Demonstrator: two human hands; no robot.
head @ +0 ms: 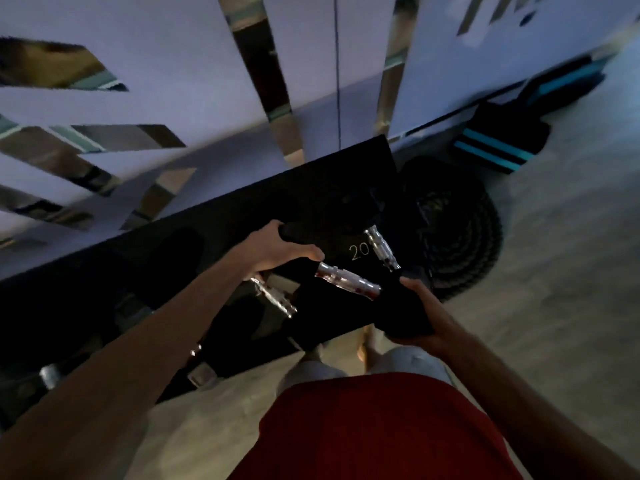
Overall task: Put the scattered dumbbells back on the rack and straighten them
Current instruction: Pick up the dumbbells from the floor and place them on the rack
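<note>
A black dumbbell with a chrome handle (348, 281) lies across the right end of the dark dumbbell rack (242, 216). My left hand (277, 247) grips its far head, and my right hand (420, 313) grips its near head from below. A second dumbbell with a chrome handle (382, 247) sits on the rack just behind it, next to a white "20" mark (359, 252). Another chrome handle (273, 297) shows under my left wrist on a lower tier. The dumbbell heads are black and hard to make out against the rack.
A coiled black rope (460, 233) lies on the floor right of the rack. Black pads with teal stripes (498, 147) lean by the wall. A white wall with mirror strips (270, 64) rises behind the rack. My red shirt (377, 431) fills the bottom.
</note>
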